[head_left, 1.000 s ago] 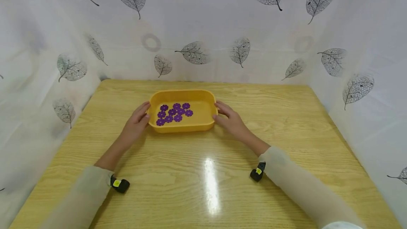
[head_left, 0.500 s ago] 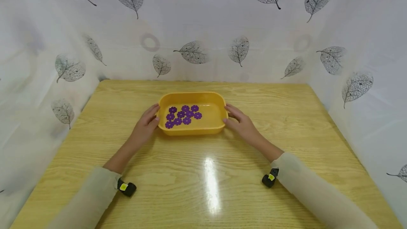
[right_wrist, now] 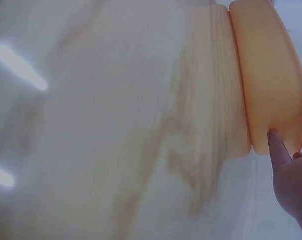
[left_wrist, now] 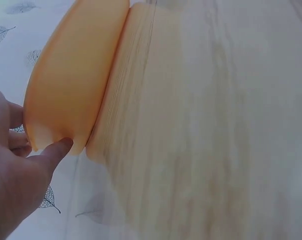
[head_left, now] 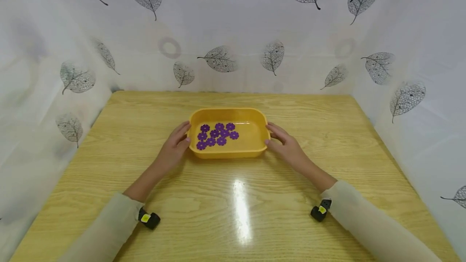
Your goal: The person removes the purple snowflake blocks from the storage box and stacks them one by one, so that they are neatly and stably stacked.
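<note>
A yellow tray (head_left: 230, 155) with rounded corners lies on the table, with several purple flower-shaped pieces (head_left: 221, 141) grouped in its left half. At the tray's left end my left hand (head_left: 172, 151) grips it, thumb on the near side and fingers round the end. My right hand (head_left: 291, 152) holds the opposite end in the same way. In the left wrist view the thumb of the left hand (left_wrist: 20, 170) presses the tray's outer wall (left_wrist: 73, 70); the right wrist view has the right hand's (right_wrist: 293, 182) thumb against the wall (right_wrist: 271, 75).
A wood-grain table (head_left: 211, 205) spreads out around the tray, with a bright light reflection in front of it. White curtains (head_left: 240, 19) with a leaf print stand behind the table and along both sides. A small black device is strapped at each wrist.
Both hands have moved to the right and slightly nearer with the tray between them. The purple pieces have travelled along with it, and the grip at both ends looks the same.
</note>
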`<state>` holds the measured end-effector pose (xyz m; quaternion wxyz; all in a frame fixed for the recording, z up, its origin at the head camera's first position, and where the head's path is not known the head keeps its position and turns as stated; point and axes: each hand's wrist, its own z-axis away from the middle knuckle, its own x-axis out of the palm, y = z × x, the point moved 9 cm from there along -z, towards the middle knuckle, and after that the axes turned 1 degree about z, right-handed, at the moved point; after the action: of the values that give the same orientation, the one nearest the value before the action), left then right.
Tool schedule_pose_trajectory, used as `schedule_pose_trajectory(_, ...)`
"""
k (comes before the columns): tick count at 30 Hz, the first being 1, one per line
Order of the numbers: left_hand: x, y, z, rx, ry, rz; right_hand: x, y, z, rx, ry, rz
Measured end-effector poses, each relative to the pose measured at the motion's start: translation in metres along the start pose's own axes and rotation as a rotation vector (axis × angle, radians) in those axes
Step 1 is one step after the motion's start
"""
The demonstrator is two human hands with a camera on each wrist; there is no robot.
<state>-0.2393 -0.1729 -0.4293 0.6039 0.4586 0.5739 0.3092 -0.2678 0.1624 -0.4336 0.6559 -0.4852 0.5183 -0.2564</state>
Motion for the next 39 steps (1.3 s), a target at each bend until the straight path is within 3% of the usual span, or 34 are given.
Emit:
schedule_pose_trajectory(6,0.002,0.005,-0.001,0.012,-0.002,-0.051,-0.001,-0.002,0.001,-0.017,0.005,-0.048)
schedule_pose_trajectory(12,-0.002,0.001,-0.006,-0.016,-0.003,-0.104,0.000,0.002,0.001,0.002,0.006,-0.057)
schedule_pose_trajectory(31,-0.002,0.006,-0.012,0.002,0.004,-0.068,-0.004,0.001,0.001,0.028,0.020,-0.044)
schedule_pose_trajectory(39,-0.002,0.008,-0.011,0.015,0.007,-0.073,-0.015,-0.003,-0.005,0.010,0.033,-0.056)
